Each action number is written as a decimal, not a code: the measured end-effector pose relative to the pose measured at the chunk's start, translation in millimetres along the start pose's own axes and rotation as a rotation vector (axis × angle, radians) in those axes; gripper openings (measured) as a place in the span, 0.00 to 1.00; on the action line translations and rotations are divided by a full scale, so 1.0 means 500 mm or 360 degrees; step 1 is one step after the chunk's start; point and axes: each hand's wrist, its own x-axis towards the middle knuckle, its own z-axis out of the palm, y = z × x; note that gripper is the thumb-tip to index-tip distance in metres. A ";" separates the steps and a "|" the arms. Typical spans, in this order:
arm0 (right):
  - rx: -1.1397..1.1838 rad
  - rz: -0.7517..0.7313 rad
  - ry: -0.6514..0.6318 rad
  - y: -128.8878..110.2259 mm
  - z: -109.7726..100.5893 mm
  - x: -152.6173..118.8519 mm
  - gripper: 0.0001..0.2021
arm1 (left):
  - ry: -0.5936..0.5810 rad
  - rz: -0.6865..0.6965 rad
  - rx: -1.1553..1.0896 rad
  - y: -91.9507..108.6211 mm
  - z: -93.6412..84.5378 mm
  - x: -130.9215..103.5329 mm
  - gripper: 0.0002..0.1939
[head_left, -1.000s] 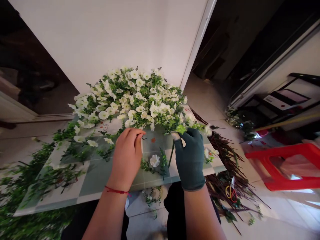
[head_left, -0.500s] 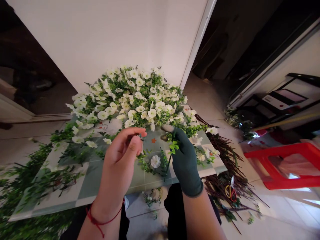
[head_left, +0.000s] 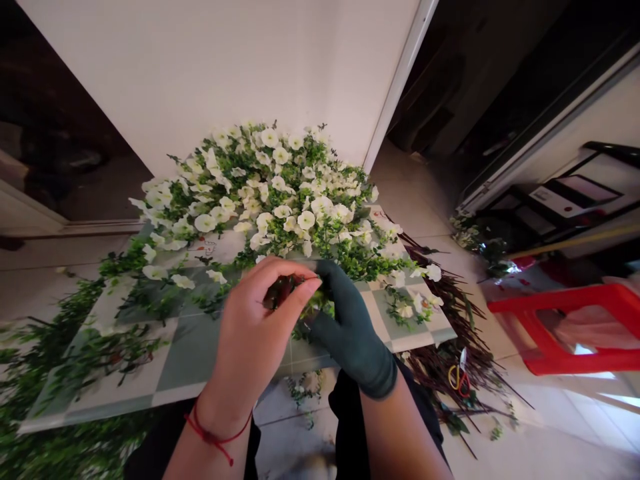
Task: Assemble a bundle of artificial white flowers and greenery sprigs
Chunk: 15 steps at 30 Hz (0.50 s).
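Note:
My left hand [head_left: 267, 307], bare and with a red string bracelet at the wrist, is closed in a pinch. Its thumb and fingertips meet beside a green leafy sprig [head_left: 320, 305], and what lies inside them is mostly hidden. My right hand [head_left: 353, 327] wears a dark green glove and curls around the same sprig, its fingers closed. Both hands touch over the front part of a checkered table [head_left: 193, 360]. Just beyond them lies a large heap of artificial white flowers [head_left: 280, 193] with small green leaves.
Green leafy stems [head_left: 125, 353] lie along the table's left side. On the floor at right are a pile of brown stems [head_left: 450, 300], scissors [head_left: 459, 380] with red and yellow handles, and a red plastic stool [head_left: 520, 333]. A white panel [head_left: 240, 67] stands behind the flowers.
My left hand has moved right to meet the gloved right hand, and its fingers have come together at the sprig. The white flower seen below the hands is now covered.

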 end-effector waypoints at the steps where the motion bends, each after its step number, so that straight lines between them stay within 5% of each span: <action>1: 0.0105 0.0006 -0.0030 -0.004 -0.002 -0.002 0.22 | 0.0032 -0.0031 -0.0011 -0.001 -0.002 0.001 0.07; 4: 0.0316 0.0073 -0.0038 -0.010 -0.004 -0.007 0.25 | 0.0087 -0.0086 -0.0098 -0.004 -0.005 0.000 0.07; 11: -0.0072 0.0013 0.0075 0.010 0.020 -0.005 0.17 | -0.0136 0.0023 -0.0028 -0.002 -0.001 0.002 0.06; 15: 0.0056 -0.0100 -0.0021 0.006 0.009 -0.003 0.26 | -0.0046 -0.0060 0.0081 -0.004 -0.001 0.003 0.08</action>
